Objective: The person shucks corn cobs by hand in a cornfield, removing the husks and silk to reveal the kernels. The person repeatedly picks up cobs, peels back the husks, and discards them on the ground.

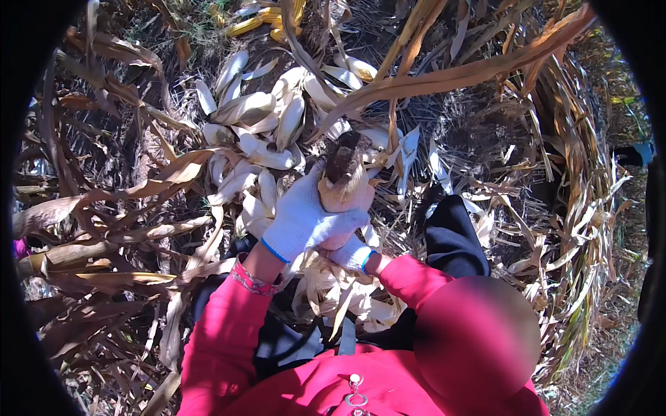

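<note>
An unhusked corn ear (345, 182) with pale husk and a dark brown silk tip stands upright between both gloved hands. My left hand (302, 218), in a white knit glove with a blue cuff, wraps around the ear's left side. My right hand (350, 251), in the same kind of glove, grips the ear's base from below and is mostly hidden by the left hand. Both red sleeves come up from the lower edge.
A heap of pale stripped husks (257, 132) lies just beyond the hands. Several yellow husked cobs (267, 21) lie at the top. Dry brown corn stalks and leaves (451, 73) cross overhead and crowd both sides. A dark trouser leg (452, 239) is at right.
</note>
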A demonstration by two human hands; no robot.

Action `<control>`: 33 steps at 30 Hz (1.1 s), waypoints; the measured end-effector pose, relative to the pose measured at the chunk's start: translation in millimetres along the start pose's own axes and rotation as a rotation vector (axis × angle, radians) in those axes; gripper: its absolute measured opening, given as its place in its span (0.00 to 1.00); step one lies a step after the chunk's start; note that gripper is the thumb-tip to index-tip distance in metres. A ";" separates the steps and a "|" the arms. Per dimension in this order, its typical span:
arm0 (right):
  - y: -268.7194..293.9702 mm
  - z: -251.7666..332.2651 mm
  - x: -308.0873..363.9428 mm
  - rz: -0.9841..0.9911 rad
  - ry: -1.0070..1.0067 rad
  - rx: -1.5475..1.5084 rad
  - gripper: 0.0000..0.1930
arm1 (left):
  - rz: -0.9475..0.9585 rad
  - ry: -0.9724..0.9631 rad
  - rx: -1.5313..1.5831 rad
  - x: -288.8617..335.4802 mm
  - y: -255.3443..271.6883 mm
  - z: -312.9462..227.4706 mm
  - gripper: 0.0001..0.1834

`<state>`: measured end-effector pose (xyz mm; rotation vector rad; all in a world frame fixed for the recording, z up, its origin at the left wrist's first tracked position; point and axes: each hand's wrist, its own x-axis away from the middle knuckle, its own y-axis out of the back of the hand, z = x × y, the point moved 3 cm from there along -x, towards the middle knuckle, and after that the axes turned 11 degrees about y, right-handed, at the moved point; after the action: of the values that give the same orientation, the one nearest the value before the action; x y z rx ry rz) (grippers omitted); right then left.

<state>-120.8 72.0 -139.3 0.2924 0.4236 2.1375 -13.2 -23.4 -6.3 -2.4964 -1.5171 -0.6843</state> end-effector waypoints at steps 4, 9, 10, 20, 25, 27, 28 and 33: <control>10.3 2.5 -5.8 0.173 0.045 0.349 0.18 | -0.053 -0.016 -0.222 5.4 6.3 -7.8 0.53; 54.6 49.3 -15.2 -0.280 -0.472 -0.074 0.16 | -0.666 -0.114 -0.112 -12.9 42.9 35.8 0.42; 55.9 25.1 -12.3 -0.398 -0.298 0.109 0.17 | -0.587 -0.038 0.205 -13.0 37.1 25.5 0.34; 94.9 77.0 -28.3 0.008 -0.378 0.431 0.46 | -0.408 0.276 0.934 -15.5 43.8 56.3 0.17; 107.6 41.4 -27.8 -0.530 0.090 -0.194 0.53 | -0.226 0.147 0.903 -15.2 7.8 35.1 0.24; 116.2 55.2 -35.8 -0.564 0.087 -0.358 0.44 | -0.180 0.257 0.763 -15.2 -5.2 42.3 0.25; 122.3 71.4 -38.7 -0.540 0.098 -0.285 0.38 | -0.152 0.284 0.709 -9.5 -8.5 39.3 0.27; 126.8 73.2 -38.1 -0.714 -0.084 -0.656 0.20 | 0.034 0.211 0.493 -10.6 -31.4 53.7 0.33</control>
<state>-167.6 -12.7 -23.1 -0.1368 -0.2166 1.4445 -28.1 1.9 -62.2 -2.0113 -1.3640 -0.4759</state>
